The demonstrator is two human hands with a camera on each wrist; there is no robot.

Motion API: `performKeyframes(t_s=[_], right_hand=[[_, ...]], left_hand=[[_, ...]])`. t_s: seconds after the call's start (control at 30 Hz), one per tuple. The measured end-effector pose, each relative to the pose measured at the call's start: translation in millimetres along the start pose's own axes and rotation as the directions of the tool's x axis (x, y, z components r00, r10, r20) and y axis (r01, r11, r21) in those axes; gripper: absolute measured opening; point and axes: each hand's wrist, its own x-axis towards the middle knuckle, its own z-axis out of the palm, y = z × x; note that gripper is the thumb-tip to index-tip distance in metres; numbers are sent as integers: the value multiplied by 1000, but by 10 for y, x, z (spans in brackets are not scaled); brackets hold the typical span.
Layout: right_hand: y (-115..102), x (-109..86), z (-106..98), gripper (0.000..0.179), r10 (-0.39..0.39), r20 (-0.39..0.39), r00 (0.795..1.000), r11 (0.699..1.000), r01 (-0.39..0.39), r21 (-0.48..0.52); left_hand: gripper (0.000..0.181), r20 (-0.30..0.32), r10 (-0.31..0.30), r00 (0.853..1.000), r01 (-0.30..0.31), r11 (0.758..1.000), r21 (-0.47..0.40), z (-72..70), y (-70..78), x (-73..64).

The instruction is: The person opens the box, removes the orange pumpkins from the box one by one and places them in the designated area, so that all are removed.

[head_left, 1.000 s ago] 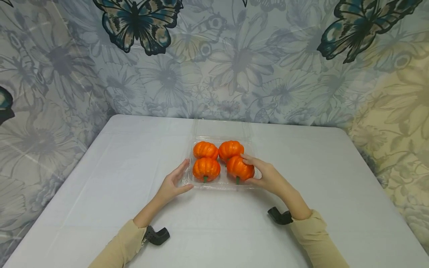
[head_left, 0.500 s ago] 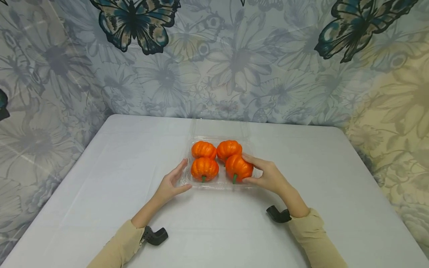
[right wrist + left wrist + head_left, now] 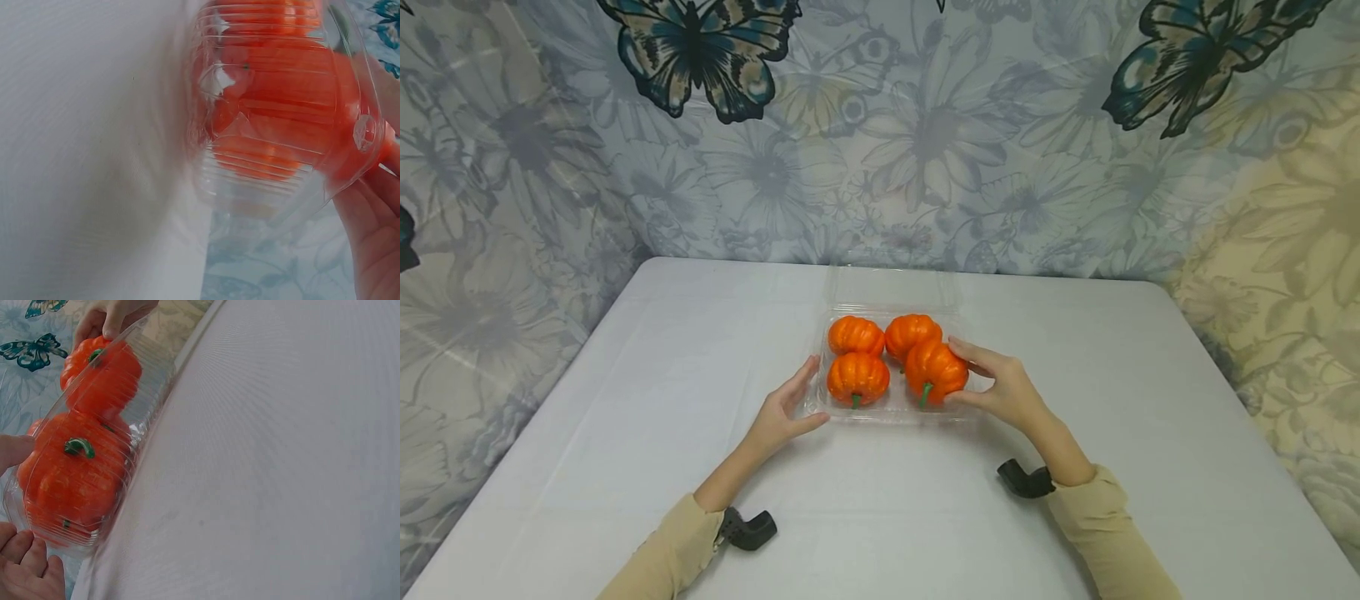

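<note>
Near the far edge of a white table, we find a clear plastic container with its see-through lid folded back toward a wall covering of flowers and butterflies. Inside the container sit three glossy orange pumpkins: a back-left pumpkin, a front-left pumpkin just in front of it, and a back-right pumpkin. At the remaining front-right place, we see a person's right hand clamped on the held pumpkin, fingers at its far side and thumb at the near side. This pumpkin tilts, its green stem pointing toward the person, and it overlaps the back-right pumpkin in the head view. The left hand stands at the container's left side, fingers and thumb spread well apart round the front corner; we cannot tell whether it presses on the plastic or only rests beside it. From the right wrist the ribbed wall blurs what lies behind it, so we can only suppose that the held pumpkin is partly raised off the base. We judge the step in hand to be shifting this one pumpkin at its corner. The next move calls, we think, for a steady grip clear of its neighbour, with the left hand keeping the light container from sliding.
</note>
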Motion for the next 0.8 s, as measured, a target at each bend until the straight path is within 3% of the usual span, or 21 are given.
performKeyframes(t_s=[0.37,0.63,0.8], right_hand=[[23,-8,28,55,-42,-80,996,998,46,42],[42,-18,57,53,-1,-112,994,995,12,95],[53,-13,61,50,28,-91,995,989,-14,145]], left_hand=[[76,3,6,1000,-6,1000,-2,-2,4,1],[76,2,3,1000,-3,1000,5,2,1,0],[76,4,5,1000,-5,1000,3,2,5,2]])
